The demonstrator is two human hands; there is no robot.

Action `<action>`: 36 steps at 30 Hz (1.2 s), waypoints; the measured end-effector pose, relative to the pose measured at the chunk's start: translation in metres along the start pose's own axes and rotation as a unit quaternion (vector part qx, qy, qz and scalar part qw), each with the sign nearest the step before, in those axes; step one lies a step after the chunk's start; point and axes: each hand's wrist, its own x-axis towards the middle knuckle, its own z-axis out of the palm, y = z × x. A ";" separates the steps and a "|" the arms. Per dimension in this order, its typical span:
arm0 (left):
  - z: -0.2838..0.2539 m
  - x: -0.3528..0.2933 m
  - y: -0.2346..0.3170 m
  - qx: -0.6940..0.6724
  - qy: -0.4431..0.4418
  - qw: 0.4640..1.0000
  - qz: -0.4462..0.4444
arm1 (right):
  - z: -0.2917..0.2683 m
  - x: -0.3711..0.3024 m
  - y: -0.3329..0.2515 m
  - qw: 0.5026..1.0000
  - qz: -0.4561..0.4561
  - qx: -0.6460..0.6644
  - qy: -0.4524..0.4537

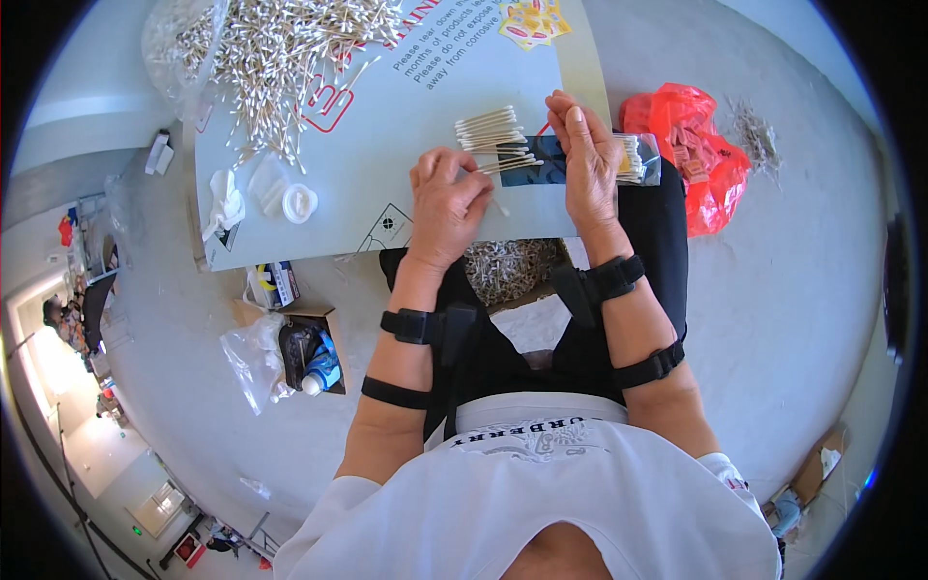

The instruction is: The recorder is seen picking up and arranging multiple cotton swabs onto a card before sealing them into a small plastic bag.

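My left hand point(447, 206) is at the table's near edge, its fingers bent and closed at the left ends of a few cotton swabs point(512, 161). Whatever is between its fingertips is hidden; one swab tip point(501, 207) shows just beside the thumb. Behind these swabs lies a neat row of more cotton swabs point(486, 128). To their right my right hand point(592, 159) is raised on its edge, fingers stretched out and thumb up, with nothing visible in it. Under and between the hands is a dark blue flat piece point(543, 162). A clear bag of swabs point(633, 159) sits right of my right hand.
A big heap of loose cotton swabs point(280, 58) covers the table's far left. A small round white tub point(300, 203) stands near the left edge. Yellow packets point(532, 21) lie at the back. A red plastic bag point(710, 169) is at right; a box of swabs point(512, 271) is below the table.
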 end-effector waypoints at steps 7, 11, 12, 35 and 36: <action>0.026 0.017 0.024 0.079 0.113 0.990 -0.034 | 0.005 -0.016 0.010 0.999 -0.001 -0.030 0.012; 0.030 0.017 0.020 0.113 0.110 0.986 -0.046 | 0.005 -0.018 0.013 0.999 -0.015 -0.033 0.008; 0.031 0.015 0.018 0.113 0.109 0.986 -0.046 | 0.004 -0.019 0.013 0.999 -0.014 -0.041 0.007; 0.019 0.039 -0.020 0.082 0.067 0.993 -0.043 | 0.011 -0.022 0.012 0.991 -0.083 -0.108 -0.002; 0.018 0.042 -0.025 0.084 0.067 0.993 -0.044 | 0.009 -0.023 0.008 0.963 -0.128 -0.233 -0.043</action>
